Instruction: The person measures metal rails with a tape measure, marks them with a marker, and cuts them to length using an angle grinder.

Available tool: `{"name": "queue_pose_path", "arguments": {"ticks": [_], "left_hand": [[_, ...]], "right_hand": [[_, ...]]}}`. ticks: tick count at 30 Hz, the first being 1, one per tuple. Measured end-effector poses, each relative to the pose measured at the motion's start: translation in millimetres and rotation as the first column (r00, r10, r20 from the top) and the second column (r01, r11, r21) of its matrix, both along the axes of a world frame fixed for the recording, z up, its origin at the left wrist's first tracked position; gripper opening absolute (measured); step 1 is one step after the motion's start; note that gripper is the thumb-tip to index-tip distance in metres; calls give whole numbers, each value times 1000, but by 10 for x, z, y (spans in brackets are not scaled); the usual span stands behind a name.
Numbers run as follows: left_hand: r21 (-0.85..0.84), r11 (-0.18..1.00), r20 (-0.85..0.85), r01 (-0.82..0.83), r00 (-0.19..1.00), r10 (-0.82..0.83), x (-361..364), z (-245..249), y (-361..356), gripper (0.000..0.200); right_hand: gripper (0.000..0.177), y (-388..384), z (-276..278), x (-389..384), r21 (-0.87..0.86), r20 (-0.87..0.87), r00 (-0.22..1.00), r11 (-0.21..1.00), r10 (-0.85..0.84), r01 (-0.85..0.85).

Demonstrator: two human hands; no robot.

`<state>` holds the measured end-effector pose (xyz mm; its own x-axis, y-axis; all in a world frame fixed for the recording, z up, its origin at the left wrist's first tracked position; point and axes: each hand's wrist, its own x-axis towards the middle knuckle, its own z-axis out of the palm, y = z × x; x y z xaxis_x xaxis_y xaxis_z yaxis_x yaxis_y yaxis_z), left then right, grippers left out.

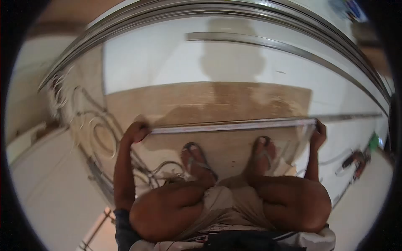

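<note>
A long, thin pale strip (pixel 234 126) stretches across in front of my feet, between both hands. It has a bright front face and a darker back edge; blur hides whether it is a metal profile or a measuring tape. My left hand (pixel 137 130) is closed at its left end, with a small spot of red under the fingers. At the other end, my right hand (pixel 319 133) grips with curled fingers. A thin metal length (pixel 356 116) runs on to the right beyond that hand. I squat with my sandalled feet (pixel 197 161) just behind the strip.
Long metal profiles (pixel 176 16) arc across the far side, and a single profile (pixel 251 39) lies on the white surface nearer me. Coiled cables (pixel 102 136) clutter the left. A dark-and-orange tool (pixel 356 163) lies at right. Brown board (pixel 167 100) covers the floor ahead.
</note>
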<state>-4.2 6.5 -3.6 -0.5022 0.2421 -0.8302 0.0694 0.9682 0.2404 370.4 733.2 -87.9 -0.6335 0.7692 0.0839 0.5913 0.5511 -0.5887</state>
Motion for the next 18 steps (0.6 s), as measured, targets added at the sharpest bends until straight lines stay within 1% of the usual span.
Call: {"name": "queue_pose_path", "arguments": {"ticks": [1, 3, 5, 7, 9, 11, 12, 14, 15, 18], "left_hand": [[85, 996, -25, 29, 999, -27, 15, -48, -70, 41], [15, 998, -26, 59, 998, -58, 6, -73, -87, 41], [31, 999, -77, 4, 997, -2, 38, 2, -32, 43], [13, 999, -71, -40, 997, 41, 39, 10, -16, 43], [-4, 997, -52, -74, 996, 74, 66, 20, -35, 43], [27, 998, -43, -65, 997, 66, 54, 13, -37, 40], [28, 997, -45, -66, 997, 67, 44, 5, -35, 40], [-29, 999, -22, -13, 1000, 12, 20, -8, -27, 40], [-29, 1000, -23, -12, 1000, 12, 16, 2, -24, 40], [-21, 998, -4, -57, 998, 56, 26, 5, -22, 38]], "right_hand": [[27, 26, -6, -29, 56, 18, 1000, 998, 26, -27], [24, 31, 41, -65, 86, 33, 996, 993, 79, -82], [21, 8, 105, -98, 114, 103, 994, 992, 36, -48], [19, -19, 145, -145, 142, 106, 993, 988, 49, -64], [18, -36, 158, -164, 109, 106, 993, 992, 46, -57], [19, -1, 113, -146, 112, 95, 995, 993, 28, -39], [19, 10, 96, -136, 87, 76, 997, 996, 24, -31], [20, 34, 54, -119, 65, 67, 998, 998, 4, -9], [20, 33, 46, -121, 42, 61, 998, 999, -16, 13], [20, 47, 47, -116, 41, 78, 997, 999, -6, 3]]}}
